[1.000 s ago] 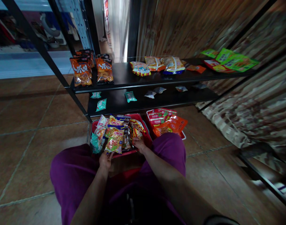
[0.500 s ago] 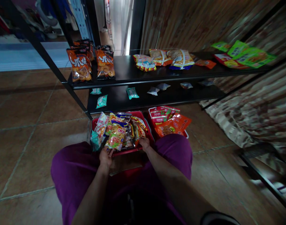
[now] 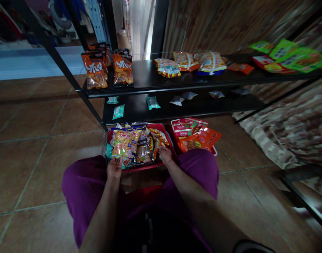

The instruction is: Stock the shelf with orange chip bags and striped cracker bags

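Observation:
A red basket (image 3: 166, 128) full of snack packets sits on the floor just before my knees. My left hand (image 3: 114, 168) grips the lower edge of a yellow-green snack bag (image 3: 122, 144) standing up at the basket's left side. At the basket's right side my right hand (image 3: 166, 155) rests on the packets, fingers curled onto an orange packet (image 3: 157, 138); what it holds is hard to make out. My purple-clad legs (image 3: 87, 182) flank the basket.
A second basket (image 3: 213, 150) with red and orange packets (image 3: 195, 135) lies right of the first. A low black shelf (image 3: 161, 88) carries orange bags (image 3: 95, 70), clear bags (image 3: 192, 63) and green packets (image 3: 290, 54); small sachets (image 3: 152, 102) lie on its lower level. Another black rack (image 3: 303, 196) stands at right.
My left hand has pulled the yellow-green bag leftward and more upright. The right hand stays on the packets at the basket's right. The camera shifted slightly.

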Tool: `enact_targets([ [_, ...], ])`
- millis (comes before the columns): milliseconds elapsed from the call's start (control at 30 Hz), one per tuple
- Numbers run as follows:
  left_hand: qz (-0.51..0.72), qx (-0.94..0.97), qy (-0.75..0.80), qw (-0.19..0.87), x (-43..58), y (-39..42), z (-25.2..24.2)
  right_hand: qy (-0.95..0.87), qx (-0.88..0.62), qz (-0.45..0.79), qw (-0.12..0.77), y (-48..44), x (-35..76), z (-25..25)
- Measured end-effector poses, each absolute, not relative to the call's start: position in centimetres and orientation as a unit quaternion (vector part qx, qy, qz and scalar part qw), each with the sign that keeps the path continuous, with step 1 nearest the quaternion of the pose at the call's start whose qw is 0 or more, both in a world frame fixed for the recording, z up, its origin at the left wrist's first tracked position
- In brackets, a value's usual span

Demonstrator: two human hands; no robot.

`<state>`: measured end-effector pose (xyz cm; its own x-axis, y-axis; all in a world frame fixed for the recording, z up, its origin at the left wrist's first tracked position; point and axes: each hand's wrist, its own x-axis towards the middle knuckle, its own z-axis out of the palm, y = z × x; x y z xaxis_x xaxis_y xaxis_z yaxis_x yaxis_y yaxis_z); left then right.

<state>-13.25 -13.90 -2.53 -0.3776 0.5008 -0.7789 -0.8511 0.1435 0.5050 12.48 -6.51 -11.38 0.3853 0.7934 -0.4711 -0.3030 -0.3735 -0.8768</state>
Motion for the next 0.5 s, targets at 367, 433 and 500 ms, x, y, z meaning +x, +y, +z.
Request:
enact_targets([
  [367, 0.586, -0.153, 0.549, 0.576, -9.6, -14.4, -4.6, -0.272, -0.686, 0.471, 0.483, -7.1, 13.0, -11.6],
  [433, 0.562, -0.155, 0.572, 0.576, -8.8, -14.8, -5.6, -0.303, -0.703, 0.456, 0.454, -7.1, 13.4, -11.5],
  [500, 0.537, -0.156, 0.599, 0.573, -8.4, -15.1, -6.5, -0.341, -0.713, 0.438, 0.429, -7.0, 13.6, -11.0],
])
